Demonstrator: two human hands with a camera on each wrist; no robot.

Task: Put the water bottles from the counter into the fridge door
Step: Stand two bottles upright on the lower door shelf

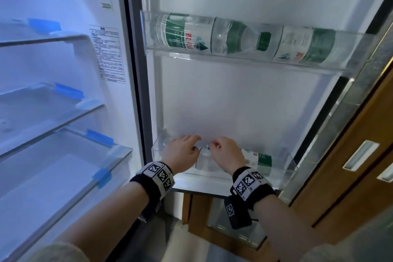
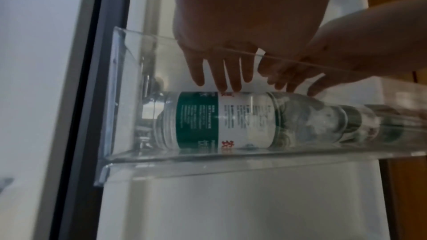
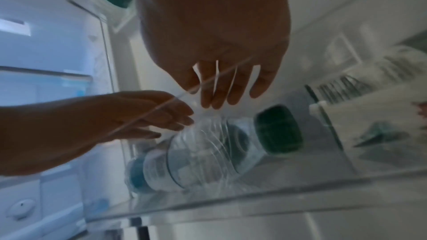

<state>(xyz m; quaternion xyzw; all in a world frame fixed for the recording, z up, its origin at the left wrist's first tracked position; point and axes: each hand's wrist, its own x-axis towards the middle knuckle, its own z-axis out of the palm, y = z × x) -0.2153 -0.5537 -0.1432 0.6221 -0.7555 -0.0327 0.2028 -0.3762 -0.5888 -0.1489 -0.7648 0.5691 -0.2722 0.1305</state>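
A clear water bottle (image 1: 204,161) (image 2: 231,119) (image 3: 203,152) with a green and white label lies on its side in the lower door bin (image 1: 285,168) (image 2: 208,161). Its green cap (image 3: 277,130) points right. My left hand (image 1: 182,153) (image 2: 221,79) reaches into the bin, and its straight fingertips touch the label. My right hand (image 1: 225,155) (image 3: 221,94) hangs beside it, fingers extended over the bottle's shoulder. A second bottle (image 1: 257,158) (image 3: 358,125) lies in the same bin to the right. The upper door bin (image 1: 234,55) holds two more bottles (image 1: 187,32) (image 1: 308,47) on their sides.
The fridge stands open, with glass shelves (image 1: 53,110) and a drawer (image 1: 63,176) at the left. A wooden cabinet (image 1: 350,166) with metal handles stands close behind the door's right edge. The door wall between the two bins is bare.
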